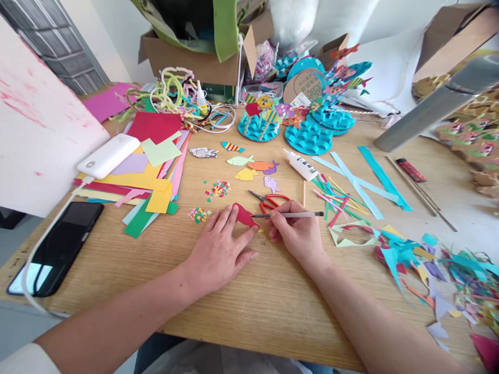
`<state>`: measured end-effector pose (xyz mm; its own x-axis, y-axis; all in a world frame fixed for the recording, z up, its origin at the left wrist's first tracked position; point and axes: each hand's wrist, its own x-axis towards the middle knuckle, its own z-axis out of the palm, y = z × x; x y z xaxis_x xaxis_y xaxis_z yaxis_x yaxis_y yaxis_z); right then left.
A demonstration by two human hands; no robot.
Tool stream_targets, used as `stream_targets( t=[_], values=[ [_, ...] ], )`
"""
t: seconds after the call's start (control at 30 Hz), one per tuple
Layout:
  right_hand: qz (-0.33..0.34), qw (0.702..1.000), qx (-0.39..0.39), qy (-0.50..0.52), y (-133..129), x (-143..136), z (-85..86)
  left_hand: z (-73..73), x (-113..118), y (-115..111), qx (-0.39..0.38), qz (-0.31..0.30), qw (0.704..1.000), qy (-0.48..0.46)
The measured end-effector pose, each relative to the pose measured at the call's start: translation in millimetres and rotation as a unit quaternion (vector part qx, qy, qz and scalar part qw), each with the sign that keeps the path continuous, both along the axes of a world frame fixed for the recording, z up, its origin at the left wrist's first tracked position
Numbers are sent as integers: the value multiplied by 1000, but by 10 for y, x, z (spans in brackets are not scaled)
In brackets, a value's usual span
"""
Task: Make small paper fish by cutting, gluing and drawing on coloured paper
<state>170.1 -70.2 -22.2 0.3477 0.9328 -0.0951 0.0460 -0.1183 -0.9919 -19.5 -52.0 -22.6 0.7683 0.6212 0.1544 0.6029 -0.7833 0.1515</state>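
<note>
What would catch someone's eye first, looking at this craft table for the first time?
Probably the two hands at the centre front: the left hand presses a red paper fish flat on the wooden table, while the right hand holds a thin brush to it. Next come the bright blue scalloped paper discs at the back and the heap of coloured paper scraps at the right.

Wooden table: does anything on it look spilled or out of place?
Yes. Paper scraps lie strewn over the table's right end, and a phone sits close to its left edge. The hands' red paper fish looks intact.
</note>
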Motion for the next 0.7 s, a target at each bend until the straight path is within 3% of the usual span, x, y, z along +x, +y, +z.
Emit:
stream_targets(
  t=[0.7],
  values=[
    [-3,1000,-3,1,-4,6,-21,8,-1,5,-6,-1,1000,4]
  ],
)
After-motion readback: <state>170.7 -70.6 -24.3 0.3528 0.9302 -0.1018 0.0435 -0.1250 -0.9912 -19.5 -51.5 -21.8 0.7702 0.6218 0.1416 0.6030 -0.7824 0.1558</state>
